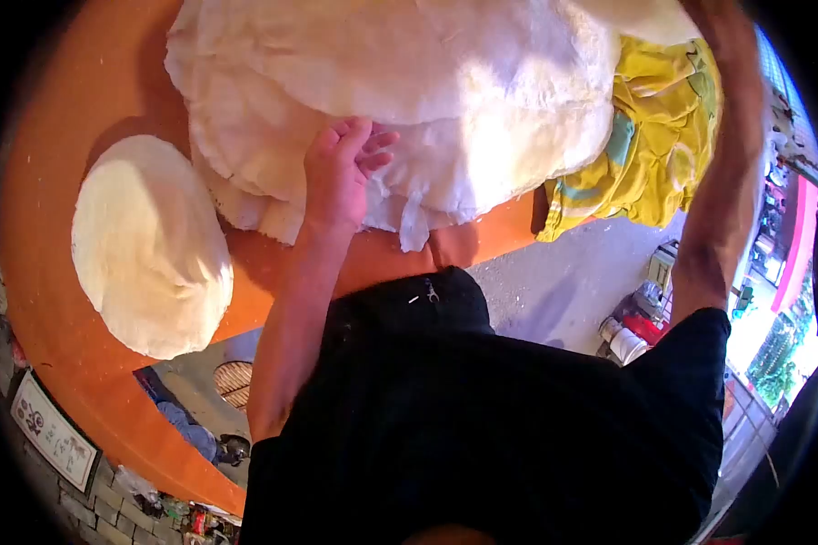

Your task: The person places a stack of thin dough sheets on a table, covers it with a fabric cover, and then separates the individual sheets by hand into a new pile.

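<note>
My left hand [344, 173] is over the front part of a pile of soft white wadding sheets [400, 64]. Its fingers are loosely curled and apart, with the tips by the edge of an upper layer; no firm hold shows. A thin loose flap [414, 225] of the white material hangs at the pile's near edge. My right arm [725, 163] reaches up along the right side, but the hand lies beyond the top of the view. To the left, a separate oval white wadding piece [150, 250] rests on the orange table surface [50, 182].
A yellow patterned cloth [654, 127] lies right of the pile, hanging over the table edge. Beneath is a grey floor [554, 282] with assorted items, including a white container [623, 342], at right. A framed sign [53, 431] and a round woven seat [234, 383] are at lower left.
</note>
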Demonstrator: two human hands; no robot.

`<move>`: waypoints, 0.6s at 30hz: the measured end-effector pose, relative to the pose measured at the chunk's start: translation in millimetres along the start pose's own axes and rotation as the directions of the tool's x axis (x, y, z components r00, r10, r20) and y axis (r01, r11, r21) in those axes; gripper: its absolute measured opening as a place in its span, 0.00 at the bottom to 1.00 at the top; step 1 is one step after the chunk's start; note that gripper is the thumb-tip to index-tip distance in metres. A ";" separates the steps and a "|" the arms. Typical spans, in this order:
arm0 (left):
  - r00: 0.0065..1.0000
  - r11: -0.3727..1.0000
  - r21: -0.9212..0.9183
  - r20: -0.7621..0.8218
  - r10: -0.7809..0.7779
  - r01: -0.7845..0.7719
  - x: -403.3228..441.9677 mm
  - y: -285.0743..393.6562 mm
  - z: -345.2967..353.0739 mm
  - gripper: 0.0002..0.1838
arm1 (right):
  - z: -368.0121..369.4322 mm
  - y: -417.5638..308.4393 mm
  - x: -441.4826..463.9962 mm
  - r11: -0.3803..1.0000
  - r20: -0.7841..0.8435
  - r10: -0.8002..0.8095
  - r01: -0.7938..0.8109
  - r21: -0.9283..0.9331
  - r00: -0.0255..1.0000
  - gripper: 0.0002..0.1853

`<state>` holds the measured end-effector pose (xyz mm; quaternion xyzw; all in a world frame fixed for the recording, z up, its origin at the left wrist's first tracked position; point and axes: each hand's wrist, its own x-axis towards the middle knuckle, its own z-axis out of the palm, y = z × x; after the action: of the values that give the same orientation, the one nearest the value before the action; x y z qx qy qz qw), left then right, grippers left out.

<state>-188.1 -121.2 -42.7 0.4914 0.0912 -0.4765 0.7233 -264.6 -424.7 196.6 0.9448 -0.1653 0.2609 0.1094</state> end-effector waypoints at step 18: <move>0.983 0.967 -0.187 0.097 -0.158 0.174 28.5 31.7 55.2 0.05 | 124.1 -31.3 -211.2 0.980 0.286 0.075 -0.123 0.154 0.955 0.31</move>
<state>-166.9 -180.3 -12.5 0.3892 0.1487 -0.5440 0.7283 -367.3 -378.3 -23.2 0.9685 -0.2035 0.1433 -0.0093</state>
